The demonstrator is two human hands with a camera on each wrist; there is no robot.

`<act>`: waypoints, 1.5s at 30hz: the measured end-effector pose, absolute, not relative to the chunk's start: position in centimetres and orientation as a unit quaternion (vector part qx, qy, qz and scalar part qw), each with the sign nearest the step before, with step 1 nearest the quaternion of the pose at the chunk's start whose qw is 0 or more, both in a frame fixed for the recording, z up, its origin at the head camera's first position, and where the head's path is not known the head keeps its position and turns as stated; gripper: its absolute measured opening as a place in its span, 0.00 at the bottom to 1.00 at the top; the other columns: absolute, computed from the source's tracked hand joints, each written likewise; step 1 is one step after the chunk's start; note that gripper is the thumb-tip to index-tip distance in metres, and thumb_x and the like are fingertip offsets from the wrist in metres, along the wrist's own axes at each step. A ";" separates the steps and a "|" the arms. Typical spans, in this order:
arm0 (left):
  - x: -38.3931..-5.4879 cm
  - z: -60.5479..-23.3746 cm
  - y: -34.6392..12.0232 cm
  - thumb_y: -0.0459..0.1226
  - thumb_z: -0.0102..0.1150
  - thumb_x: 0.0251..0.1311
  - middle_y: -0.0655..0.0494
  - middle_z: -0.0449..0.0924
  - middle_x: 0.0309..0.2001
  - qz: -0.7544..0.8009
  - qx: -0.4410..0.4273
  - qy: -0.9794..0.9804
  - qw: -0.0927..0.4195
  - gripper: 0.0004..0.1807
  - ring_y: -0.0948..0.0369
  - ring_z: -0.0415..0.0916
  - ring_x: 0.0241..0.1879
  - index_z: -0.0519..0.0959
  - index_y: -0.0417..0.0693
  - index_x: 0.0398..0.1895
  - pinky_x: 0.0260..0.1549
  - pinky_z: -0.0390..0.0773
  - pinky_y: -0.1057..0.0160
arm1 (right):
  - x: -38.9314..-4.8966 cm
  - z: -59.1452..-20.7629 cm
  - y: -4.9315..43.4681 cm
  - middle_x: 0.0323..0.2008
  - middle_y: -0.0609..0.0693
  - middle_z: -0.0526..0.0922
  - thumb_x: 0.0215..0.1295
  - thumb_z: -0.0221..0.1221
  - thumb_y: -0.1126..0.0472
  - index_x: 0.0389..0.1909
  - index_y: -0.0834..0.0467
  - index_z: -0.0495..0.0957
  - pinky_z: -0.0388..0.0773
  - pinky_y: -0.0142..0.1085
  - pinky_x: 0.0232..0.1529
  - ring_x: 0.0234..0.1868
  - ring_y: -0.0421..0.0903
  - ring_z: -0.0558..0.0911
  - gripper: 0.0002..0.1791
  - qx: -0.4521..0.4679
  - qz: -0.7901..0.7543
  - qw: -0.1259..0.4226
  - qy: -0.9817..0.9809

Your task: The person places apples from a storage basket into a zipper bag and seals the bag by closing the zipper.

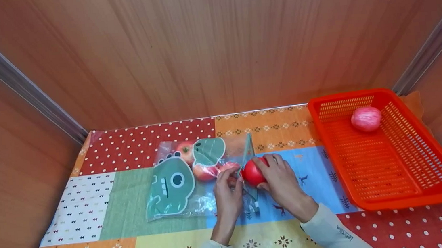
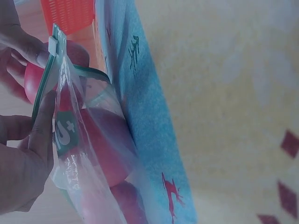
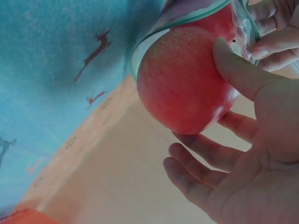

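My right hand [image 1: 283, 180] grips a red apple [image 1: 252, 173] between thumb and fingers. In the right wrist view the apple [image 3: 184, 79] sits at the mouth of a clear zip bag, whose green-edged lip curves behind it. My left hand [image 1: 228, 194] pinches the bag's edge beside the opening. The bag [image 1: 220, 203], printed with green cartoon monsters, lies flat on the cloth with its mouth facing right. Several apples are inside, among them one at the top [image 1: 185, 149], partly hidden by the print. A white slider [image 2: 53, 45] is at one end of the zip in the left wrist view.
An orange-red plastic basket [image 1: 375, 166] stands on the right, holding one pinkish apple [image 1: 366, 119] near its back. A patchwork cloth [image 1: 167, 242] covers the table. Wood-grain panels [image 1: 214, 51] rise behind and at both sides.
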State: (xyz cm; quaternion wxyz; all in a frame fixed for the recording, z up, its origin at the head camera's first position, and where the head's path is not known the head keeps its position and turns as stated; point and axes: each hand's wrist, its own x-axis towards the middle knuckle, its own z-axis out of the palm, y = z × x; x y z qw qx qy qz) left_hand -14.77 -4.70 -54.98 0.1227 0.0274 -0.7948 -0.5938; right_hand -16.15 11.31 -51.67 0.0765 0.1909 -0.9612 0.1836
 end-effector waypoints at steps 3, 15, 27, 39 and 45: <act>-14.7 -55.0 -4.7 0.23 0.67 0.64 0.48 0.82 0.51 -0.588 0.029 -0.799 0.125 0.19 0.59 0.81 0.39 0.83 0.39 0.57 0.39 0.85 0.68 | -16.2 -51.7 11.1 0.61 0.62 0.77 0.50 0.82 0.58 0.70 0.57 0.76 0.78 0.59 0.62 0.64 0.61 0.73 0.44 0.189 0.189 0.071 -0.961; -14.7 -54.8 -4.8 0.25 0.68 0.65 0.50 0.81 0.46 -0.596 0.056 -0.792 0.115 0.17 0.59 0.83 0.38 0.84 0.42 0.57 0.36 0.86 0.66 | -16.2 -52.1 9.9 0.58 0.61 0.79 0.50 0.83 0.58 0.67 0.56 0.77 0.81 0.56 0.58 0.62 0.61 0.75 0.42 0.209 0.174 0.103 -0.957; -14.7 -54.8 -4.8 0.25 0.67 0.65 0.49 0.81 0.46 -0.598 0.061 -0.789 0.124 0.17 0.60 0.84 0.34 0.85 0.43 0.56 0.34 0.86 0.67 | -16.6 -53.0 9.3 0.58 0.61 0.80 0.51 0.82 0.58 0.66 0.58 0.79 0.80 0.57 0.60 0.62 0.60 0.76 0.40 0.218 0.174 0.109 -0.954; -14.5 -54.8 -4.9 0.24 0.67 0.65 0.47 0.82 0.47 -0.597 0.045 -0.785 0.159 0.16 0.59 0.83 0.31 0.86 0.41 0.54 0.32 0.85 0.68 | -17.0 -54.1 8.7 0.58 0.57 0.81 0.53 0.82 0.58 0.64 0.59 0.81 0.80 0.53 0.64 0.59 0.56 0.77 0.36 0.252 0.176 0.125 -0.943; -14.3 -54.8 -5.0 0.25 0.66 0.67 0.47 0.81 0.48 -0.605 0.046 -0.780 0.152 0.15 0.60 0.83 0.31 0.85 0.40 0.56 0.28 0.84 0.68 | -17.4 -55.1 8.6 0.57 0.54 0.83 0.58 0.79 0.59 0.62 0.59 0.82 0.79 0.51 0.64 0.59 0.54 0.79 0.31 0.288 0.185 0.142 -0.929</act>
